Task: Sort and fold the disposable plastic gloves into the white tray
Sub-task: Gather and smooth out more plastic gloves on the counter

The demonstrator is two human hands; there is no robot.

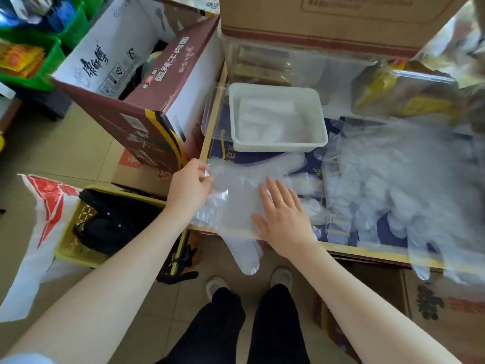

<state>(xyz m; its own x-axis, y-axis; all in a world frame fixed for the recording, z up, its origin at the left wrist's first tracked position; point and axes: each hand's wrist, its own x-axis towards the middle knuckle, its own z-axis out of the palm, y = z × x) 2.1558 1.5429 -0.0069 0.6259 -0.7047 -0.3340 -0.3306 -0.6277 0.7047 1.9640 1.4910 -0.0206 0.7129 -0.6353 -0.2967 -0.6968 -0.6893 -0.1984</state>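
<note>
Glove (236, 206) lies on blue tabletop (378, 232) (cardboard boxes (147, 101) around).

Head view, looking down (close) over table (367, 252).

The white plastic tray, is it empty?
No, the white plastic tray already holds folded clear plastic gloves.

Left hand (189, 185): forearm bare, extended, fingers curled in a pinching grip. Right hand (284, 216): palm down, fingers straight, spread flat.
</note>
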